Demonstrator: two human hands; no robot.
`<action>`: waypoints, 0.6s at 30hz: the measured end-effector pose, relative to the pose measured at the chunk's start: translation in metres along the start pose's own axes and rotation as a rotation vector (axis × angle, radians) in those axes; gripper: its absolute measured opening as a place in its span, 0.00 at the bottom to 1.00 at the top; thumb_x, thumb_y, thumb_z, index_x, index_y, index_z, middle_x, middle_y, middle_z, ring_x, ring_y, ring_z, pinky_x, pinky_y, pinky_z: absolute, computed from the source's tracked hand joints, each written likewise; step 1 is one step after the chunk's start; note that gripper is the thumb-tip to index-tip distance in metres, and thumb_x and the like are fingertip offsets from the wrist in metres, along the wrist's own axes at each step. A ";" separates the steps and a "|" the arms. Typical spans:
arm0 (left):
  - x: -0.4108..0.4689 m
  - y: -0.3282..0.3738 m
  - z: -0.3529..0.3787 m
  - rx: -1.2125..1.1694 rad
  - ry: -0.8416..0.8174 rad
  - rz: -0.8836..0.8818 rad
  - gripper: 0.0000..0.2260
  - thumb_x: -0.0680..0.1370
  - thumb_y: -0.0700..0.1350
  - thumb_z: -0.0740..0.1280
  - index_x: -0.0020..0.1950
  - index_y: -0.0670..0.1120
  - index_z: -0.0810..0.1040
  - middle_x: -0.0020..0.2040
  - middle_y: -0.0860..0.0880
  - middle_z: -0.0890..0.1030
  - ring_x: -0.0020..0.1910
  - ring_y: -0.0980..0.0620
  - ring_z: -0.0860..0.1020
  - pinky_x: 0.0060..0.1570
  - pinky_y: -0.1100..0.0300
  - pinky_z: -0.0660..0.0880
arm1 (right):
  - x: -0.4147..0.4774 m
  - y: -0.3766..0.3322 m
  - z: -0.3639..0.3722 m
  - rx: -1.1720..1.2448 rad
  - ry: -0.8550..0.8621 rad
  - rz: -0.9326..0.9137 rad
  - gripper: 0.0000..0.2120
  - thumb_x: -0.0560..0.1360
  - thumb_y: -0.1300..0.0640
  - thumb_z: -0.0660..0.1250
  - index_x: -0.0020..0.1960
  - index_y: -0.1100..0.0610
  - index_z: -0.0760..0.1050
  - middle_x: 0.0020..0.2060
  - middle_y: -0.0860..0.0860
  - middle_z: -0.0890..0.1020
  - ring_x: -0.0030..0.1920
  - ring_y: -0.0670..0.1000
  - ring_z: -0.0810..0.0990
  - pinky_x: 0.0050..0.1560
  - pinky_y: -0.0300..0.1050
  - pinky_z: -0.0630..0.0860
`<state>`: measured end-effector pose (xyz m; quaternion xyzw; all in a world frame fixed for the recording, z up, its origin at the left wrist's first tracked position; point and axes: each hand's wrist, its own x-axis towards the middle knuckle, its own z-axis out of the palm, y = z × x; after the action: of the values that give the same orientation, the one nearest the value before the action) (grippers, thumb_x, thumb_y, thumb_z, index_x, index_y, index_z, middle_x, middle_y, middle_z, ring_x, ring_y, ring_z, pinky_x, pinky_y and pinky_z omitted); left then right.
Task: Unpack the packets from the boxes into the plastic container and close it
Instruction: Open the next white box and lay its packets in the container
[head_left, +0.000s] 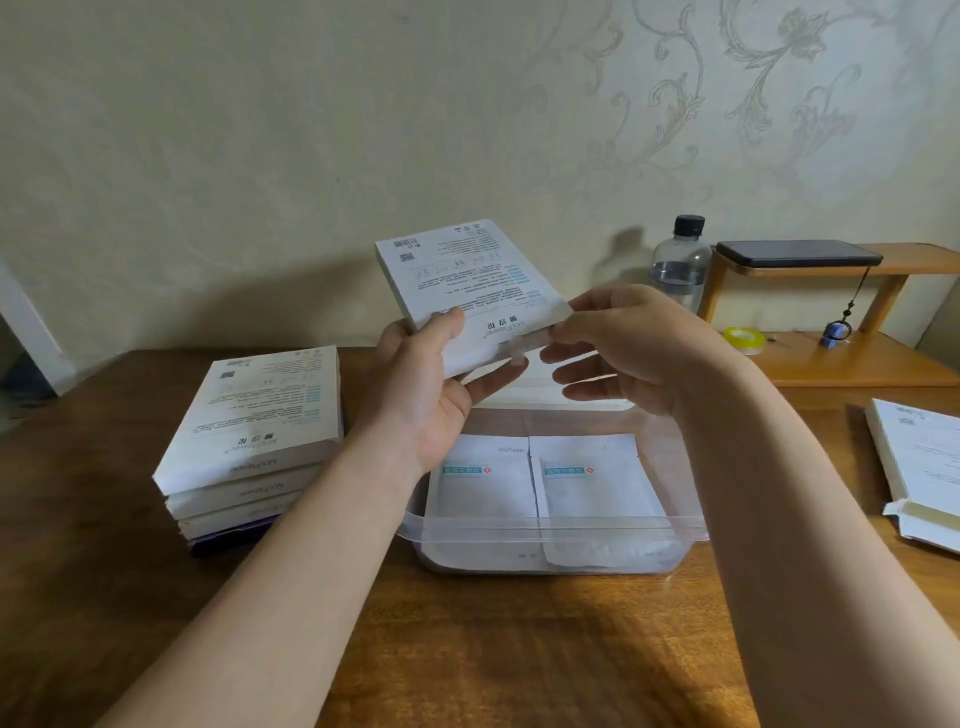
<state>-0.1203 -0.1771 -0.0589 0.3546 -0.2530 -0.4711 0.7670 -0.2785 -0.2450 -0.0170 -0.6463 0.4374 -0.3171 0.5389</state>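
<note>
Brown wooden surface (493, 649) carries a clear rectangular plastic container (550, 532) with two white packets (488, 483) inside. Above the container's far edge, the left hand (421, 384) grips a flat white printed cardboard box (467, 280), long axis running far-left to near-right; the right hand (634, 353) pinches its near-right flap.

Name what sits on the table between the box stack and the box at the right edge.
In the head view, the clear plastic container, holding packets, sits between them.

White box (467, 280) tilted above open container (550, 530), packets (488, 483) inside
</note>
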 end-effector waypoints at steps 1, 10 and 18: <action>-0.001 -0.001 0.001 0.017 0.002 0.001 0.17 0.82 0.37 0.64 0.71 0.41 0.71 0.61 0.38 0.83 0.52 0.37 0.85 0.44 0.44 0.83 | 0.000 -0.001 0.001 0.047 0.016 0.014 0.06 0.77 0.64 0.66 0.53 0.61 0.78 0.44 0.58 0.85 0.39 0.56 0.83 0.39 0.48 0.82; -0.007 -0.001 0.004 0.162 -0.016 -0.035 0.15 0.83 0.41 0.66 0.69 0.46 0.72 0.63 0.41 0.81 0.59 0.38 0.82 0.39 0.41 0.83 | 0.003 -0.002 0.007 0.173 0.157 -0.006 0.10 0.74 0.70 0.61 0.52 0.62 0.77 0.40 0.59 0.82 0.36 0.54 0.79 0.41 0.49 0.83; -0.008 0.000 0.003 0.201 0.052 -0.061 0.15 0.82 0.45 0.68 0.68 0.48 0.73 0.63 0.43 0.80 0.55 0.45 0.81 0.24 0.60 0.78 | 0.008 0.001 0.008 0.081 0.175 -0.092 0.10 0.74 0.69 0.61 0.52 0.60 0.76 0.47 0.59 0.84 0.43 0.53 0.81 0.50 0.53 0.84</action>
<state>-0.1261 -0.1709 -0.0573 0.4496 -0.2680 -0.4572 0.7191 -0.2685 -0.2492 -0.0204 -0.6133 0.4391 -0.4142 0.5093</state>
